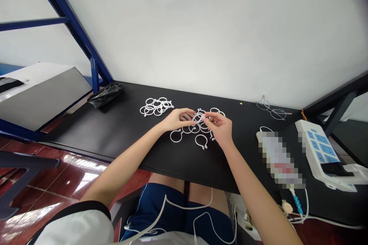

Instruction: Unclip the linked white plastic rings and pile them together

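On the black table (115, 134), set against a white wall, our left hand (175, 120) and right hand (222, 128) meet. The fingertips of both pinch one white ring (198, 116) just above the loose rings (201, 141). A separate ring pile (156, 106) lies well apart to the left.

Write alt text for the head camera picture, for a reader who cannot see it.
A person's left hand and right hand pinch a white plastic ring above loose rings on a black table. A second ring pile and a black bag lie farther left; eyeglasses and a power strip lie right.
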A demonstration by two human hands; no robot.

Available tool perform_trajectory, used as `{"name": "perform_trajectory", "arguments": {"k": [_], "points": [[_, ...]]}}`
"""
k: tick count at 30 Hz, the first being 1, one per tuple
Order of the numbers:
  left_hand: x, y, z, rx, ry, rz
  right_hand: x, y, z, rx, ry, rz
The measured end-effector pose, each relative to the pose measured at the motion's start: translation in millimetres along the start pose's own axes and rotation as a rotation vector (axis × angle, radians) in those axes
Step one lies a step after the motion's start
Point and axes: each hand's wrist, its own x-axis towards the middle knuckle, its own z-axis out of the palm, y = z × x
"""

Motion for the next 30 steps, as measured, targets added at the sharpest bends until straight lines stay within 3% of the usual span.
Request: {"name": "perform_trajectory", "arguments": {"k": [11,19,30], "points": [[-1.6,2.0,6.0,-0.044,-0.037,-0.001,-2.5,0.9,1.6,0.042,-0.080,0.030],[-0.7,2.7,4.9,0.024,0.114,0.099,-3.4,4.6,-0.1,-0.140,-0.098,-0.029],[-1.3,3.9,1.4,0.003,0.106,0.203,-4.5,6.1,-3.5,-0.082,-0.118,-0.041]]}}
